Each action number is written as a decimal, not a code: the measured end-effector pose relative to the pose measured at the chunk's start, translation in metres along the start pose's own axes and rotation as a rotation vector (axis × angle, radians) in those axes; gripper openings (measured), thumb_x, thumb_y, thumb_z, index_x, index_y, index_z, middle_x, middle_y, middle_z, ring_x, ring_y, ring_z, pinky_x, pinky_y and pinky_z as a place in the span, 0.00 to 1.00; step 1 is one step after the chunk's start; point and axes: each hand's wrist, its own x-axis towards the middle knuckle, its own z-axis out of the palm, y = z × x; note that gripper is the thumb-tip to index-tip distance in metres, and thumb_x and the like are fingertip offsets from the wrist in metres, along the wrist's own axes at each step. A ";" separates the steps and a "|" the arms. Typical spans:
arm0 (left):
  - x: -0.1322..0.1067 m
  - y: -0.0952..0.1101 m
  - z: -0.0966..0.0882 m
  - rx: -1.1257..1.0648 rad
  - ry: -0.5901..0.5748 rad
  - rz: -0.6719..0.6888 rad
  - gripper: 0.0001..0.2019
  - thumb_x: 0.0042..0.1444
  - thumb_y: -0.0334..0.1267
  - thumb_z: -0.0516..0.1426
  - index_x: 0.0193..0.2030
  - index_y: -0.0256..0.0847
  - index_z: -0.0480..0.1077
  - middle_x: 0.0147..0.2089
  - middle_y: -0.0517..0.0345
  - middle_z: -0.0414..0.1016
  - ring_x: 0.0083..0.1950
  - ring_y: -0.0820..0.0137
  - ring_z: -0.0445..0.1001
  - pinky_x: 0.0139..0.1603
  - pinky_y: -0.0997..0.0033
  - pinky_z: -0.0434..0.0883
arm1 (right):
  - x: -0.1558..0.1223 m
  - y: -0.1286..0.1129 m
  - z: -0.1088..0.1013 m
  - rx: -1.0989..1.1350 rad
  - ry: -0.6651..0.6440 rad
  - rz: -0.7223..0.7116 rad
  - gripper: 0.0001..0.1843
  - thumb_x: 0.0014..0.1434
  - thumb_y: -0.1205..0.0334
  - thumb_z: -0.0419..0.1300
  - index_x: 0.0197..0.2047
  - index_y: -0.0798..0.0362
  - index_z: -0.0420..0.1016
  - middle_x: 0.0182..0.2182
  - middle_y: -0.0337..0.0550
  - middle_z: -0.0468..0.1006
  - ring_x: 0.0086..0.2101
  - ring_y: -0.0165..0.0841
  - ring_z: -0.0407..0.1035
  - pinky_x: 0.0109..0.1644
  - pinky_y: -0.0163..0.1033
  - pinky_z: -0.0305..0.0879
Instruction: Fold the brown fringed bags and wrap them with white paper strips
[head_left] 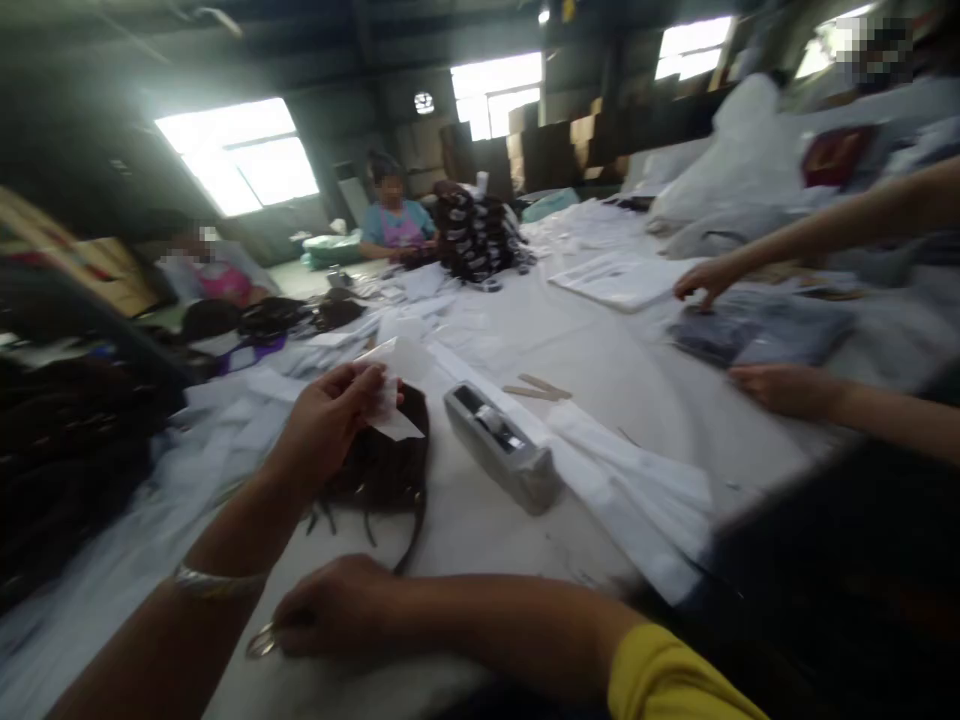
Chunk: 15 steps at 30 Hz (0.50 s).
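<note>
Left hand: Raised over a worktable, the left hand pinches a piece of white paper between thumb and fingers, with no gap showing in the grip.
Right hand: Low and near the table's close edge, the right hand curls its fingers inward. A metal ring juts from the fingertips and looks gripped, though blur hides just how.
Brown bag: The dark brown bag lies on the table beneath and just beyond the left hand, partly covered by the paper. Its dark strap runs down toward the right forearm, which hides the end; whether it joins the ring cannot be told.
Tape dispenser: A grey tape dispenser stands just right of the bag, apart from both hands.
Handling: The paper looks thin and likely to crease, so a light pinch near its edge seems best. Keeping the ring firmly in the fingertips and the strap slack should spare the bag a tug.
Alongside: White strips and two flat sticks lie beyond the dispenser. Farther right, a co-worker's hands attend to a dark plastic packet.
</note>
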 end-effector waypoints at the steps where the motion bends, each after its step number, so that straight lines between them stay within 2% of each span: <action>1: -0.016 0.000 -0.036 -0.043 0.146 -0.006 0.12 0.52 0.39 0.66 0.40 0.36 0.75 0.36 0.55 0.80 0.32 0.73 0.79 0.34 0.79 0.76 | 0.003 0.001 0.008 0.052 0.011 0.026 0.08 0.53 0.60 0.68 0.38 0.50 0.81 0.33 0.37 0.82 0.35 0.33 0.75 0.37 0.32 0.67; 4: -0.073 -0.011 -0.131 -0.172 0.564 -0.020 0.08 0.54 0.32 0.65 0.41 0.36 0.74 0.38 0.56 0.81 0.35 0.75 0.79 0.35 0.82 0.77 | 0.006 0.002 0.012 0.294 0.092 0.110 0.11 0.60 0.57 0.62 0.41 0.53 0.83 0.35 0.43 0.83 0.35 0.34 0.76 0.40 0.34 0.68; 6: -0.112 -0.022 -0.172 -0.214 0.740 -0.035 0.08 0.55 0.28 0.62 0.43 0.37 0.74 0.40 0.54 0.81 0.36 0.74 0.80 0.35 0.80 0.77 | 0.008 -0.001 0.003 0.373 0.075 0.123 0.16 0.60 0.50 0.61 0.42 0.53 0.83 0.42 0.47 0.82 0.39 0.36 0.76 0.43 0.37 0.69; 7: -0.130 -0.028 -0.183 -0.223 0.786 -0.045 0.09 0.56 0.26 0.61 0.44 0.37 0.73 0.41 0.53 0.81 0.38 0.73 0.81 0.36 0.78 0.78 | 0.009 -0.003 -0.002 0.381 0.060 0.125 0.18 0.59 0.48 0.62 0.40 0.53 0.84 0.49 0.50 0.78 0.41 0.38 0.75 0.43 0.38 0.70; 8: -0.146 -0.035 -0.189 -0.231 0.808 -0.053 0.10 0.56 0.25 0.60 0.45 0.37 0.73 0.42 0.52 0.81 0.40 0.71 0.81 0.37 0.76 0.79 | 0.009 -0.007 -0.006 0.367 0.030 0.109 0.18 0.59 0.47 0.62 0.40 0.53 0.84 0.52 0.52 0.76 0.49 0.41 0.72 0.46 0.39 0.70; 10: -0.169 -0.051 -0.188 -0.261 0.801 -0.076 0.13 0.57 0.25 0.59 0.48 0.37 0.73 0.45 0.50 0.81 0.43 0.69 0.81 0.40 0.74 0.79 | 0.009 -0.014 -0.012 0.334 -0.014 0.060 0.18 0.59 0.46 0.62 0.36 0.51 0.84 0.50 0.52 0.77 0.62 0.44 0.59 0.55 0.43 0.65; 12: -0.181 -0.067 -0.177 -0.314 0.759 -0.108 0.13 0.57 0.27 0.59 0.49 0.38 0.73 0.48 0.49 0.80 0.46 0.68 0.80 0.43 0.74 0.78 | 0.009 -0.020 -0.012 0.326 -0.075 0.029 0.18 0.61 0.46 0.61 0.33 0.50 0.84 0.43 0.51 0.79 0.66 0.42 0.50 0.61 0.44 0.59; 13: -0.184 -0.074 -0.171 -0.340 0.735 -0.121 0.13 0.57 0.28 0.60 0.49 0.38 0.73 0.49 0.49 0.79 0.48 0.67 0.80 0.44 0.74 0.78 | 0.009 -0.021 -0.011 0.336 -0.107 0.033 0.17 0.61 0.46 0.61 0.33 0.50 0.84 0.41 0.49 0.80 0.66 0.42 0.52 0.62 0.44 0.58; 15: -0.185 -0.085 -0.160 -0.389 0.698 -0.138 0.14 0.57 0.30 0.61 0.50 0.39 0.73 0.52 0.49 0.78 0.51 0.66 0.78 0.47 0.73 0.77 | 0.009 -0.022 -0.007 0.371 -0.143 0.086 0.17 0.59 0.46 0.62 0.37 0.50 0.84 0.42 0.47 0.80 0.59 0.42 0.63 0.58 0.42 0.62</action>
